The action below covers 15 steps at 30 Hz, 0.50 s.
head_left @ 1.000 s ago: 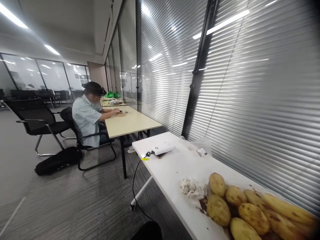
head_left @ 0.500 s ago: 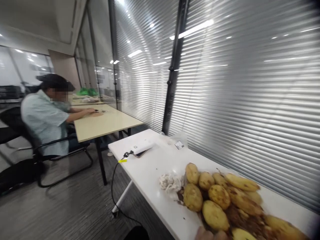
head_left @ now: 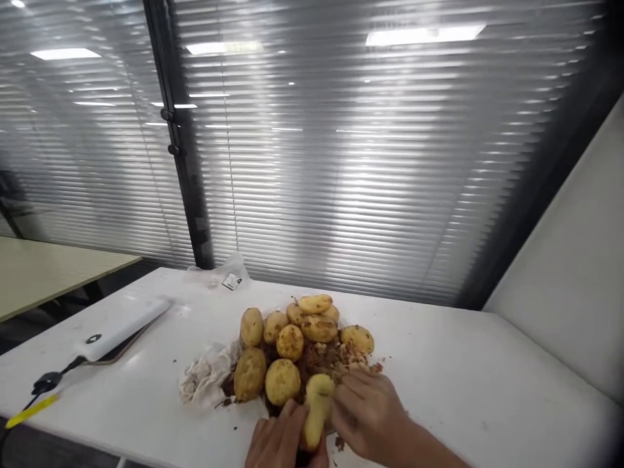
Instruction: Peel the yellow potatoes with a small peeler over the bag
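Note:
Near the front edge of the table, my left hand [head_left: 279,434] is wrapped round a potato [head_left: 318,408] whose upper side shows smooth, pale yellow flesh. Against the potato's right side, my right hand [head_left: 373,411] is closed with curled fingers. What it grips, if anything, is hidden behind the fingers and blurred. Just beyond both hands lies a pile of unpeeled, brown-spotted potatoes [head_left: 283,382]. Brown peel scraps [head_left: 319,357] are heaped among them, on the right of the pile.
A crumpled white cloth or tissue [head_left: 207,377] lies left of the potatoes. A clear plastic bag [head_left: 229,270] with a label sits at the back. Farther left rests a white device [head_left: 124,330] with a black cable. Window blinds stand behind the white table [head_left: 463,383].
My view has swung right, so the other person has left the picture. Both hands now show at the potato; before, only some fingertips were visible at the bottom edge.

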{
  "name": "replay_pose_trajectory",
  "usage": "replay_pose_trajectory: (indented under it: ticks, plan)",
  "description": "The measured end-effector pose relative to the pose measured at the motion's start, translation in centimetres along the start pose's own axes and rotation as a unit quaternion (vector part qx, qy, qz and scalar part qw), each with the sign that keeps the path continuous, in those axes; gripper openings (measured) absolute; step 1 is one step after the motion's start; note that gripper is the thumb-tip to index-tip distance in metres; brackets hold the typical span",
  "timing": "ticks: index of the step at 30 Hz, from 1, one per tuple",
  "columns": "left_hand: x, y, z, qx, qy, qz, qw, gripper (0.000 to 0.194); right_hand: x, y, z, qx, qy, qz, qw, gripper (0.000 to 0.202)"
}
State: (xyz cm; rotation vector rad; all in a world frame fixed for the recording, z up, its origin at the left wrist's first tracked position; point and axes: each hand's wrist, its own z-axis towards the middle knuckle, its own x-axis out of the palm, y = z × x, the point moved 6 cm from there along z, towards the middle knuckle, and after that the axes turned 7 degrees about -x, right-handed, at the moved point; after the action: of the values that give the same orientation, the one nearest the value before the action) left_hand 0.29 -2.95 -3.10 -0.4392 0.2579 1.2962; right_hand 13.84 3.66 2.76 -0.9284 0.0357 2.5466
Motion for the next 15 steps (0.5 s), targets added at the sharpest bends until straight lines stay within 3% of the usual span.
replay_pose_trajectory:
  ticks: [11,15]
  plan:
    - [-0.6,-0.7,1.1,-0.016,-0.007,-0.006,1.0,0.015,-0.4,-0.1,0.0,0.012,-0.015,-0.035,0.999,0.025]
    - [-0.6,-0.6,1.0,-0.021,-0.011,-0.006,1.0,0.015,-0.4,0.4,0.0,-0.032,-0.007,-0.022,0.999,0.026]
